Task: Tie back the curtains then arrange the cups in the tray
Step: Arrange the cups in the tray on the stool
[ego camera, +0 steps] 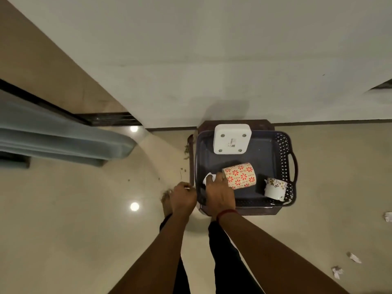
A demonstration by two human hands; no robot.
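A dark purple tray (286, 153) rests on a brown stool by the wall. Inside it a cream cup with red flowers (240, 176) lies on its side, and my right hand (219, 193) grips its rim end. A white cup with a dark floral band (275, 188) stands tilted in the tray's near right corner. A white square object (232, 139) sits at the tray's far side. My left hand (183, 196) is closed at the tray's near left edge; whether it holds the rim is unclear. A grey-blue curtain (63, 139) hangs at the left.
The brown stool (203, 126) stands against a white wall. Glossy beige floor surrounds it, with crumpled paper bits (337, 272) at the right and small debris (184, 151) left of the stool. My legs and a bare foot (166, 200) are below the hands.
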